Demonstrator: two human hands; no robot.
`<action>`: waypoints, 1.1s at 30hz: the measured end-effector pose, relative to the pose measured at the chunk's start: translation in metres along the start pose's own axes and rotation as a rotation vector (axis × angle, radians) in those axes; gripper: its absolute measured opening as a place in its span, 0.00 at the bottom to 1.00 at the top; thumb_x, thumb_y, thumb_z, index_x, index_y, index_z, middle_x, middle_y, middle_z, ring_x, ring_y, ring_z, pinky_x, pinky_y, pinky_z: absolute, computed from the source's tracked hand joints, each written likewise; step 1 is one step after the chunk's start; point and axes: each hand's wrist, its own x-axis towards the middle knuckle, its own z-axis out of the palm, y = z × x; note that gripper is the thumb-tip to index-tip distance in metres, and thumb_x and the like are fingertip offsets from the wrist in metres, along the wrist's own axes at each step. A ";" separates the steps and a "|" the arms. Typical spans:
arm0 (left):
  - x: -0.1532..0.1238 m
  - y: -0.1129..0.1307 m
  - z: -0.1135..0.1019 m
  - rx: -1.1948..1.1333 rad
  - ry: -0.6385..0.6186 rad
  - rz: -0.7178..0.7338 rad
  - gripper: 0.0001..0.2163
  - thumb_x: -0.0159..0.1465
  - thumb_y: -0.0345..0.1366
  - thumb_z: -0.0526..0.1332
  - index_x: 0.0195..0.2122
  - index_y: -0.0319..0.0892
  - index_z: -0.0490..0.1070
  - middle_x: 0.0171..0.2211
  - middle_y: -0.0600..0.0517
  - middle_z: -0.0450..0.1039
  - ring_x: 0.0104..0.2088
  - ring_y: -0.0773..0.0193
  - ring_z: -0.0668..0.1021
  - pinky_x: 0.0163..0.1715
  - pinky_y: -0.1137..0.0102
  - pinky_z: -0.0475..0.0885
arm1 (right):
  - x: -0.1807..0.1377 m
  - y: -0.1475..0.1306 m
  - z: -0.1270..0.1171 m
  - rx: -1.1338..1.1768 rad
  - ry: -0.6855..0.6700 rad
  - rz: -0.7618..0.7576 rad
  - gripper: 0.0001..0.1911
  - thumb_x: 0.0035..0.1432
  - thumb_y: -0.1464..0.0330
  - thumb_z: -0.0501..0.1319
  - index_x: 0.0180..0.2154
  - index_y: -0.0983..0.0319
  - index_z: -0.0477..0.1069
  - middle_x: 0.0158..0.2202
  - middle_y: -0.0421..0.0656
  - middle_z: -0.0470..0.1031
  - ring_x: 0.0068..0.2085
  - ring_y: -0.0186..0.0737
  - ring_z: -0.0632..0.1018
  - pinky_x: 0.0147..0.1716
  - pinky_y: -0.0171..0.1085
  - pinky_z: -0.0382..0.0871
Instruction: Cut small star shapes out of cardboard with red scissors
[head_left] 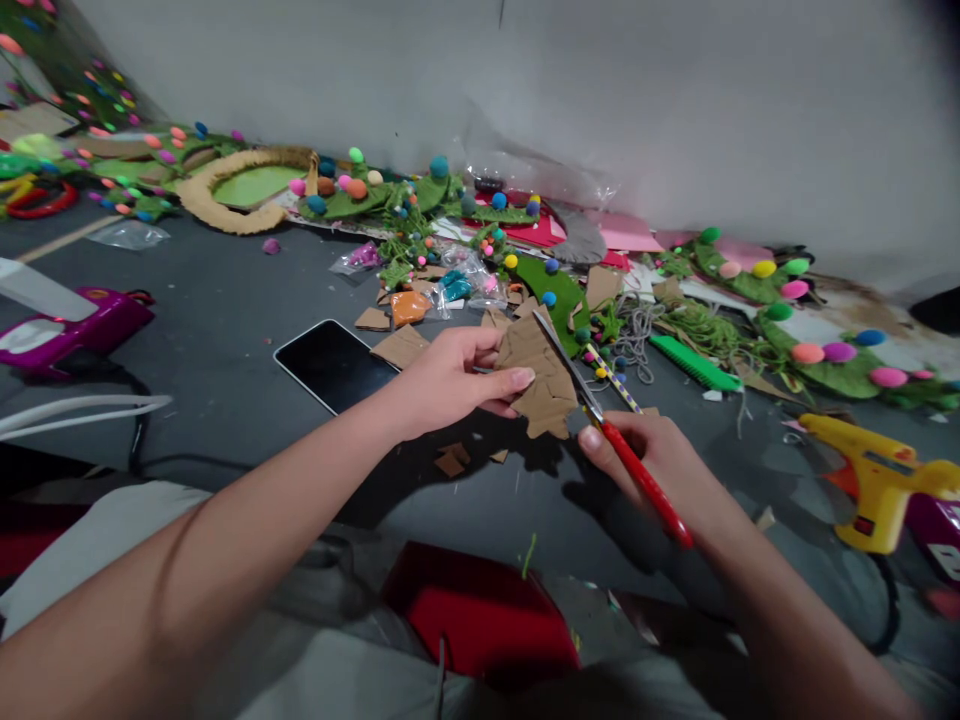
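In the middle of the head view, my left hand [469,375] pinches a piece of brown cardboard [544,385] between thumb and fingers. The cardboard's lower edge is cut into jagged points, and lines mark its face. My right hand [652,455] is closed on scissors [637,465] with red handles. Their metal blades point up and left along the cardboard's right edge; whether they grip it I cannot tell. Small cardboard scraps [452,460] lie on the table below the piece. A dark-screened phone [334,365] rests beside my left wrist.
A yellow glue gun [874,475] lies at the right, near a green comb [694,362]. Green felt pieces with pompoms [356,187] line the wall, along with a ring-shaped tan piece [202,195]. A purple device [82,325] stands at the left. Cords cross the grey table [225,290].
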 end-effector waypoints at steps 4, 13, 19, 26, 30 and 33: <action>-0.001 0.000 0.000 0.011 -0.037 -0.007 0.11 0.65 0.41 0.72 0.39 0.41 0.74 0.34 0.53 0.77 0.34 0.66 0.82 0.38 0.66 0.84 | 0.001 -0.003 0.002 0.026 -0.003 -0.010 0.31 0.62 0.41 0.62 0.23 0.57 0.58 0.22 0.35 0.55 0.26 0.34 0.57 0.24 0.37 0.48; -0.004 0.003 -0.002 0.041 -0.005 0.048 0.15 0.65 0.45 0.71 0.45 0.40 0.76 0.41 0.49 0.79 0.39 0.62 0.82 0.39 0.68 0.81 | 0.006 0.002 0.007 0.065 0.092 0.051 0.35 0.60 0.36 0.60 0.21 0.56 0.54 0.21 0.35 0.50 0.25 0.34 0.54 0.24 0.38 0.46; -0.004 0.009 -0.019 0.239 0.147 0.158 0.25 0.67 0.43 0.70 0.64 0.45 0.71 0.56 0.44 0.78 0.48 0.58 0.82 0.36 0.72 0.76 | 0.001 0.011 -0.016 -0.025 0.003 0.037 0.34 0.59 0.37 0.63 0.23 0.56 0.56 0.22 0.36 0.55 0.25 0.36 0.59 0.24 0.38 0.52; 0.000 0.010 -0.026 0.225 0.262 0.254 0.19 0.62 0.42 0.74 0.51 0.44 0.73 0.40 0.51 0.82 0.42 0.60 0.84 0.38 0.71 0.78 | -0.006 0.016 -0.023 -0.029 -0.103 0.019 0.30 0.60 0.39 0.62 0.25 0.56 0.61 0.24 0.36 0.59 0.26 0.36 0.61 0.23 0.37 0.55; -0.001 0.014 -0.024 0.303 0.272 0.282 0.17 0.63 0.43 0.74 0.50 0.44 0.78 0.37 0.51 0.81 0.39 0.62 0.82 0.37 0.71 0.75 | -0.006 0.014 -0.022 0.018 -0.155 0.030 0.29 0.60 0.42 0.64 0.25 0.56 0.61 0.23 0.34 0.56 0.26 0.35 0.58 0.23 0.36 0.53; -0.003 0.018 -0.024 0.359 0.291 0.302 0.17 0.64 0.43 0.73 0.52 0.44 0.81 0.38 0.51 0.81 0.40 0.61 0.81 0.38 0.71 0.74 | -0.007 0.011 -0.021 0.042 -0.164 0.039 0.28 0.60 0.43 0.65 0.25 0.56 0.60 0.23 0.34 0.56 0.26 0.35 0.58 0.23 0.36 0.52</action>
